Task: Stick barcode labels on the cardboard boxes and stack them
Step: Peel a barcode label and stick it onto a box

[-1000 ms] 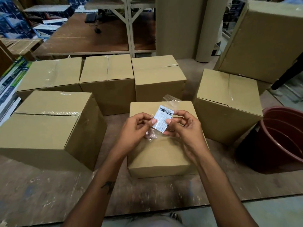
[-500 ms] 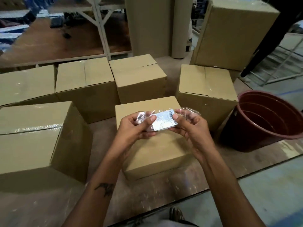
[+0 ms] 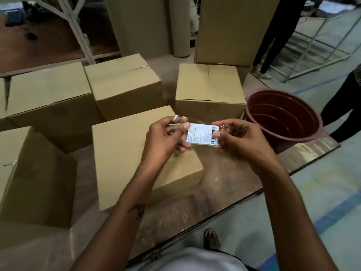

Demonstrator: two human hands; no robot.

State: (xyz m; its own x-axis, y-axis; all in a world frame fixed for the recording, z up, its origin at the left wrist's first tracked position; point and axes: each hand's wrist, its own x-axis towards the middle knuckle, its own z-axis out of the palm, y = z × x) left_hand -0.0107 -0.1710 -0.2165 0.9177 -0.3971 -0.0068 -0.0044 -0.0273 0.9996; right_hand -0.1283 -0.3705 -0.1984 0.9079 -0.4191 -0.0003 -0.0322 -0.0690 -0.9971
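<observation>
Since half a second ago, our view has swung right and down, so the maroon tub (image 3: 283, 116) sits nearer the centre, and the barcode label (image 3: 203, 135) has turned flatter, its print facing up. Taking the nearest cardboard box (image 3: 136, 153) as our landmark: it rests on a scuffed wooden platform (image 3: 214, 202), with more sealed boxes (image 3: 209, 89) behind it and to its left, the tub to its right, and pale painted floor (image 3: 322, 192) beyond the platform edge. Above that box's right end, our left hand (image 3: 166, 139) pinches the label's left edge between thumb and curled fingers, clear film (image 3: 180, 119) bunched at its fingertips. Our right hand (image 3: 240, 141) pinches the right, barcode end, fingers likewise curled.
</observation>
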